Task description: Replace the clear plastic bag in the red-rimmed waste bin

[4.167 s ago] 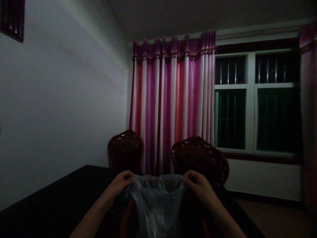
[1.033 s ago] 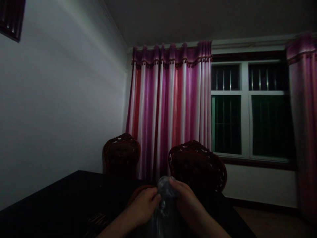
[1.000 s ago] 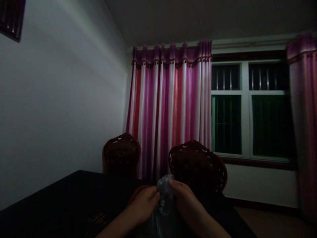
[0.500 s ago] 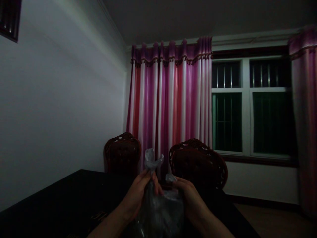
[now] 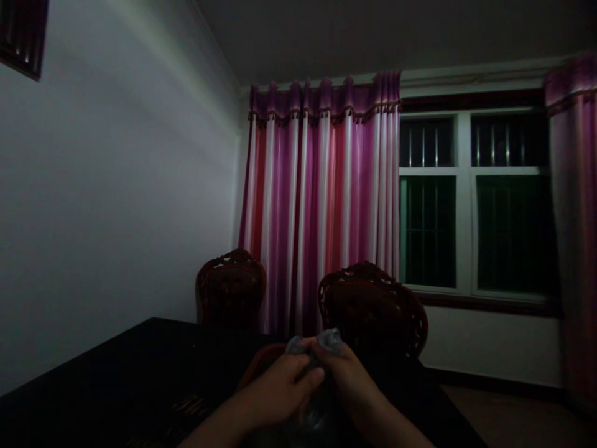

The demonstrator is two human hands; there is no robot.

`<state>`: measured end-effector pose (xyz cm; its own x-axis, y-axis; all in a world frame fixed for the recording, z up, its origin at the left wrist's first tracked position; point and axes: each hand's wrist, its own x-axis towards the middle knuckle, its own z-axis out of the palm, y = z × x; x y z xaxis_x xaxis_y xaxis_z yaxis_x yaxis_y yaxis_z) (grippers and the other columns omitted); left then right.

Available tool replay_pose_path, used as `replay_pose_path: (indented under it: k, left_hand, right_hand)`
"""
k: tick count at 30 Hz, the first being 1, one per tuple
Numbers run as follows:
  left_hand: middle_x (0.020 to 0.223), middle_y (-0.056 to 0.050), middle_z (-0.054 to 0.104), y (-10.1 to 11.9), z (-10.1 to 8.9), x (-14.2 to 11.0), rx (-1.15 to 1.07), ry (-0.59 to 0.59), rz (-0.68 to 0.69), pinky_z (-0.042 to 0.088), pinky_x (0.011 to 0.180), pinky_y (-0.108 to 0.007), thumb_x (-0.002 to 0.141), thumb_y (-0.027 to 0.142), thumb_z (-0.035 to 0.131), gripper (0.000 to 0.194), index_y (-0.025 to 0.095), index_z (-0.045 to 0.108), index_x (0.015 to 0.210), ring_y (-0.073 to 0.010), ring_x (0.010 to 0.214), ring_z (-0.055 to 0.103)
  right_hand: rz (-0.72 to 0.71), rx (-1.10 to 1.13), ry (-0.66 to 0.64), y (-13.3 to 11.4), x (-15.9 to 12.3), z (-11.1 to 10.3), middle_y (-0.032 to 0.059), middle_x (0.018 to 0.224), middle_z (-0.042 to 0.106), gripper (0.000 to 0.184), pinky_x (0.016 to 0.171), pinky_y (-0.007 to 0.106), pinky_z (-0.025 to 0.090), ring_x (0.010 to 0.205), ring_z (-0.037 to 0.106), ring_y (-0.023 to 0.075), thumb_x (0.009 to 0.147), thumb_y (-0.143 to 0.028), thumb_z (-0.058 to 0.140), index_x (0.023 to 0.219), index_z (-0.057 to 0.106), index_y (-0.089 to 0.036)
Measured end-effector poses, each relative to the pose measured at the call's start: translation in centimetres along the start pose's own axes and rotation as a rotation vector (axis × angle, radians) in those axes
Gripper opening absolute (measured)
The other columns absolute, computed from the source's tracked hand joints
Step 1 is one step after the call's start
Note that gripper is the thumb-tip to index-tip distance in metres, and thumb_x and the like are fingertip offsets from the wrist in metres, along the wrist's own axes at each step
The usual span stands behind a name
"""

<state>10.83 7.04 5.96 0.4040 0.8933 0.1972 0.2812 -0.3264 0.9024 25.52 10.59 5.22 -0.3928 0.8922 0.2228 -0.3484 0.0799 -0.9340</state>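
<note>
Count: two bare hands, one thin clear crinkled plastic bag, two dark carved wooden chairs with padded backs, one at the rear left and one at the rear right, one dark table, one pink-and-purple striped curtain on the far wall, a second curtain panel at the right edge, one white-framed barred window.

Left hand and right hand meet at centre bottom, fingers touching each other. Both are closed tight around the bunched top of the bag. Two small tufts of bag stick out just above the fingertips; the bag body hangs below and between the wrists, mostly hidden by them.

Bag sits over the near middle of the table, in front of the right chair. Film looks translucent grey, wrinkled, faintly glossy. Scene is very dim; contents of the bag cannot be made out. A reddish-brown rounded edge shows just left of the left hand; what it is, can't tell.
</note>
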Motion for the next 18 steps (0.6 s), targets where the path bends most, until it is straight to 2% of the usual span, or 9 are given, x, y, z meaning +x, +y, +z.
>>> replay_pose_path:
  k: [3, 5, 7, 10, 13, 16, 18]
  left_hand:
    - [0.070, 0.001, 0.064, 0.3, -0.6, 0.2, 0.000, -0.093, -0.001, 0.041, 0.061, -0.024, 0.076, 0.033, 0.067, 0.017, 0.016, 0.063, 0.078, -0.0139, 0.064, 0.057]
    - [0.073, 0.001, 0.066, 0.2, -1.0, 0.4, -0.027, -0.127, -0.025, 0.042, 0.063, -0.025, 0.072, 0.029, 0.067, 0.014, 0.016, 0.065, 0.078, -0.0149, 0.065, 0.057]
    - [0.070, 0.000, 0.065, 0.0, -1.3, 0.5, -0.065, -0.123, -0.039, 0.043, 0.067, -0.026, 0.075, 0.032, 0.064, 0.016, 0.015, 0.065, 0.074, -0.0153, 0.067, 0.057]
    - [0.068, 0.001, 0.061, -0.1, -1.3, 0.5, -0.140, -0.072, -0.058, 0.041, 0.071, -0.026, 0.078, 0.040, 0.059, 0.026, 0.015, 0.063, 0.070, -0.0139, 0.067, 0.054]
    - [0.069, 0.001, 0.060, 0.2, -0.9, 0.3, -0.205, -0.009, -0.097, 0.040, 0.068, -0.026, 0.079, 0.043, 0.055, 0.029, 0.016, 0.061, 0.074, -0.0136, 0.067, 0.053]
    - [0.070, 0.001, 0.060, 0.0, -0.8, 0.4, -0.231, 0.059, -0.115, 0.041, 0.069, -0.027, 0.080, 0.041, 0.050, 0.025, 0.018, 0.059, 0.075, -0.0155, 0.071, 0.055]
    - [0.070, 0.002, 0.058, -0.6, -1.0, 0.7, -0.213, 0.122, -0.115, 0.040, 0.068, -0.026, 0.079, 0.040, 0.049, 0.022, 0.020, 0.057, 0.074, -0.0158, 0.071, 0.055]
  right_hand:
    - [-0.040, 0.053, 0.043, -0.4, 0.0, -0.3, 0.0067, 0.078, 0.072, 0.043, 0.073, 0.032, 0.049, 0.074, 0.066, 0.0199, 0.065, -0.055, 0.076, 0.081, 0.070, -0.015]
    - [-0.068, 0.075, 0.047, -0.6, -0.1, -0.3, 0.0047, 0.073, 0.070, 0.041, 0.070, 0.030, 0.048, 0.068, 0.064, 0.0178, 0.064, -0.053, 0.077, 0.077, 0.069, -0.015]
    - [-0.091, 0.076, 0.035, -0.6, -0.2, -0.3, 0.0025, 0.067, 0.066, 0.037, 0.065, 0.028, 0.047, 0.063, 0.061, 0.0159, 0.066, -0.050, 0.077, 0.074, 0.067, -0.015]
    - [-0.117, 0.045, 0.038, -0.5, -0.3, -0.5, -0.0001, 0.068, 0.065, 0.031, 0.062, 0.027, 0.047, 0.059, 0.059, 0.0144, 0.069, -0.043, 0.077, 0.081, 0.066, -0.017]
    - [-0.169, -0.112, 0.012, -0.4, -0.4, -0.7, 0.0003, 0.074, 0.066, 0.028, 0.065, 0.029, 0.047, 0.063, 0.060, 0.0151, 0.075, -0.039, 0.073, 0.093, 0.065, -0.019]
    - [-0.222, -0.273, -0.053, -0.7, -0.6, -0.7, 0.0023, 0.071, 0.065, 0.021, 0.066, 0.030, 0.045, 0.065, 0.059, 0.0162, 0.080, -0.037, 0.067, 0.084, 0.067, -0.017]
    - [-0.269, -0.352, -0.075, -1.0, -0.9, -0.4, 0.0025, 0.073, 0.065, 0.010, 0.069, 0.030, 0.043, 0.071, 0.058, 0.0174, 0.078, -0.027, 0.067, 0.077, 0.068, -0.017]
